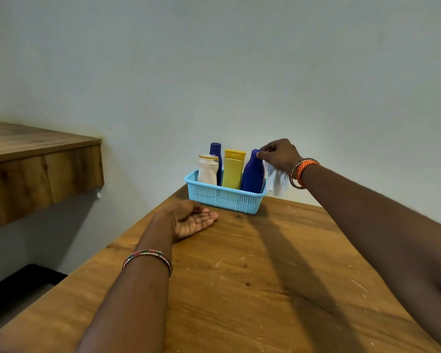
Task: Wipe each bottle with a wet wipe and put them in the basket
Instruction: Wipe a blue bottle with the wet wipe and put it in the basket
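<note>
Right hand [278, 155]: raised at the far right end of the basket, fingertips pinching the cap of the large blue bottle [252, 171]. A white wet wipe [276, 180] hangs below the palm, apparently tucked under the curled outer fingers, though that grip is partly hidden. Orange and multicoloured bangles [302, 173] on the wrist.

Large blue bottle: directly beneath the right fingertips, standing in the right end of the light blue basket [224, 197], long axis upright, cap up, leaning slightly left.

Yellow bottle [232, 169]: just left of the pinched bottle, upright, flat cap up.

White bottle [208, 169]: further left of the right hand, upright, at the basket's left end.

Slim blue bottle [216, 155]: behind the white one, upright, cap up.

Left hand [191, 220]: resting on the wooden table [265, 276], palm up, fingers relaxed and holding nothing, fingertips pointing toward the basket, which sits just beyond them. Beaded bangles [148, 256] on that wrist.

Wooden shelf [41, 159]: well left of the left hand, against the wall.
</note>
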